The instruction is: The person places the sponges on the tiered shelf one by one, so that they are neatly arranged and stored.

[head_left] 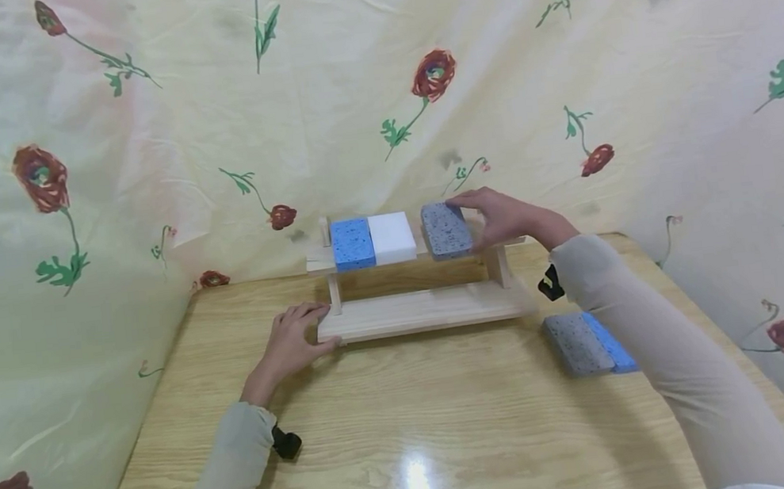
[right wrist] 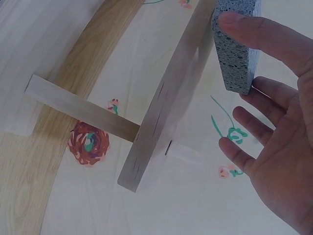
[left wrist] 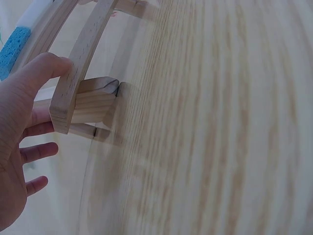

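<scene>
A two-level wooden rack [head_left: 428, 310] stands at the back of the table. My left hand [head_left: 292, 340] grips the left end of its lower board, with the thumb on the front edge [left wrist: 80, 61] in the left wrist view. On the upper shelf a blue sponge [head_left: 352, 244] lies against a white sponge-like block [head_left: 393, 237]. To their right, my right hand [head_left: 507, 218] pinches a grey sponge [head_left: 446, 231] by its edges at the upper shelf. In the right wrist view, thumb and index finger hold this sponge [right wrist: 235, 54]; the other fingers are spread.
Another grey sponge [head_left: 578, 344] and a blue one [head_left: 610, 343] lie side by side on the table at right, partly under the right forearm. Flower-patterned cloth [head_left: 350, 121] hangs behind the rack and along both sides.
</scene>
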The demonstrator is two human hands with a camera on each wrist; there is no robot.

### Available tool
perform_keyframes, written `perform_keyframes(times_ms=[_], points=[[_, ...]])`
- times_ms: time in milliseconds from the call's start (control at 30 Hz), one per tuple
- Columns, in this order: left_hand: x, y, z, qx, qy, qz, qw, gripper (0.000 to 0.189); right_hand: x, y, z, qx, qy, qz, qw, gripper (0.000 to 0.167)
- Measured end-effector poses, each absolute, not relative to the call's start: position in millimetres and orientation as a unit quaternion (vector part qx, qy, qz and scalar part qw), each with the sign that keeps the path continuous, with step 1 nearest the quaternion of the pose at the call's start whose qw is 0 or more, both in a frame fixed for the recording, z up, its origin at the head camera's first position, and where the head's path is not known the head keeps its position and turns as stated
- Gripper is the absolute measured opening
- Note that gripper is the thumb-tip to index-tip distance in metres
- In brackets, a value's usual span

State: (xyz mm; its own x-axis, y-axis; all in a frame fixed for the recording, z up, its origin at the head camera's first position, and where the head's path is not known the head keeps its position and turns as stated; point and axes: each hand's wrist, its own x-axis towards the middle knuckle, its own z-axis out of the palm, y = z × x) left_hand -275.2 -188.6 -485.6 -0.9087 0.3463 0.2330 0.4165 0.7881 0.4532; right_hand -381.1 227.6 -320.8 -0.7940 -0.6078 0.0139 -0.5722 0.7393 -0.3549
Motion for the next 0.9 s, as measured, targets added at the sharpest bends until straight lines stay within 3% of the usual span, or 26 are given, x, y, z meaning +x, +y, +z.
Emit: perform_keyframes(times_ms=[900], points=[[-276,-189,-486,-0.205,-0.942,-0.254,0.074,0.071,-396,218,-330,-0.316,0.929,-0.182,0.069,0.103]])
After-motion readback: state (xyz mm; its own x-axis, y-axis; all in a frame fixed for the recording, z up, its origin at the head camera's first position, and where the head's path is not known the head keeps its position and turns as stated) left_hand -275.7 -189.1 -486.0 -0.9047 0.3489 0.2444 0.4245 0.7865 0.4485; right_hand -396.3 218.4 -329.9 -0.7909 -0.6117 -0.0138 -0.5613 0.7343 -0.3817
